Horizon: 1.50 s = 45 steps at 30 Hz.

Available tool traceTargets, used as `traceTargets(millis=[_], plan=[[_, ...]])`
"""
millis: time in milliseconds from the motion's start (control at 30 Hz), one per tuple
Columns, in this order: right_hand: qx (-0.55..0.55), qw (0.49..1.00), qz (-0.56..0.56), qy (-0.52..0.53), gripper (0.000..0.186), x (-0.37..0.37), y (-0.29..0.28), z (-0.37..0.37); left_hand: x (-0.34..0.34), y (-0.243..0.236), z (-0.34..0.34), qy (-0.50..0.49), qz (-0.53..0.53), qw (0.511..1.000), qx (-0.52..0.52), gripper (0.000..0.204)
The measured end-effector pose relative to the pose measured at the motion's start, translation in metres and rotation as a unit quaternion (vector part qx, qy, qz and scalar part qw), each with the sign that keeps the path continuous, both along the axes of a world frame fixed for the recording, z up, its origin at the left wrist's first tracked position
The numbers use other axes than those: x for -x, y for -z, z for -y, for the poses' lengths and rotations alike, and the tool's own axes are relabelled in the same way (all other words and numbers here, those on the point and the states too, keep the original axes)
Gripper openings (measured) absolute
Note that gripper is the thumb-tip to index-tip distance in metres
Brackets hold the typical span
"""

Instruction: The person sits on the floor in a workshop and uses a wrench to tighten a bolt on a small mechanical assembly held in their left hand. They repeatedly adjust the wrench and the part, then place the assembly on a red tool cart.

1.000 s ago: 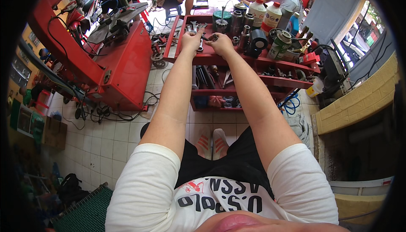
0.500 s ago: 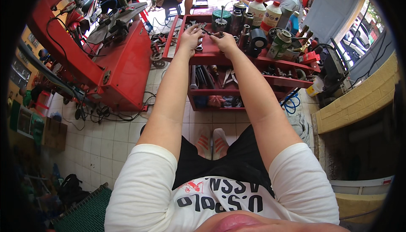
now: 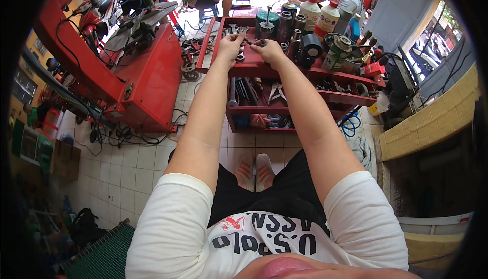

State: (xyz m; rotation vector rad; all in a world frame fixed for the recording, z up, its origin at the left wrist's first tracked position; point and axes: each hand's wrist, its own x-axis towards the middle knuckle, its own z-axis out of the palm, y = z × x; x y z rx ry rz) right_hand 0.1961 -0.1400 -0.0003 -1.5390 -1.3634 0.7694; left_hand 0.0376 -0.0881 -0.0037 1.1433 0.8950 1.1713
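Over the top tray of a red tool cart [image 3: 219, 34], my two hands face each other with a short gap between them. My left hand [image 3: 230, 48] is closed, thumb and fingers pinching one end of a slim dark piece [image 3: 248, 41], too small to name. Fingers of my right hand [image 3: 269, 52] are bent around its other end, beside a dark knob-like part. Under the hands a wrench [image 3: 240, 56] lies in the tray, its ring end showing near my left wrist. More wrenches [image 3: 235, 27] lie beyond my left fingers.
Right of my hands stand dark metal sockets [image 3: 294, 40], a green container [image 3: 264, 20], white bottles [image 3: 310, 10] and a green spray can [image 3: 338, 52]. Lower shelves hold pliers [image 3: 274, 92]. A red machine [image 3: 147, 80] stands left. Other people sit beyond the cart.
My left fingers, raised and spread more before, have come down and closed nearer the dark piece. My right hand has barely moved.
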Motion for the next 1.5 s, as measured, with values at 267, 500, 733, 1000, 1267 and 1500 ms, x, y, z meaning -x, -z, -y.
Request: traceTargets(millis=[267, 500, 733, 1000, 1267, 1500], plan=[[-0.034, 0.999, -0.003, -0.016, 0.032, -0.006, 0.009, -0.006, -0.006, -0.001, 0.002, -0.039, 0.046, 0.998, -0.015, 0.024], [-0.045, 0.998, -0.025, -0.020, 0.032, -0.003, 0.004, -0.002, -0.004, 0.011, -0.017, -0.110, -0.121, 0.985, -0.051, 0.041], [-0.018, 0.996, -0.084, -0.004, 0.029, -0.003, 0.000, 0.002, -0.002, -0.009, -0.003, -0.091, -0.176, 0.977, 0.078, 0.062], [0.022, 0.995, -0.098, 0.027, 0.030, -0.007, 0.004, -0.008, 0.002, -0.002, 0.006, 0.040, -0.026, 0.999, -0.024, 0.022], [-0.030, 0.995, -0.095, 0.019, 0.024, -0.012, 0.010, -0.010, -0.007, -0.002, -0.002, -0.018, -0.055, 0.998, 0.028, 0.034], [-0.028, 0.993, -0.112, -0.002, 0.025, -0.007, 0.008, -0.008, 0.000, 0.002, -0.006, -0.042, -0.070, 0.996, 0.031, 0.040]])
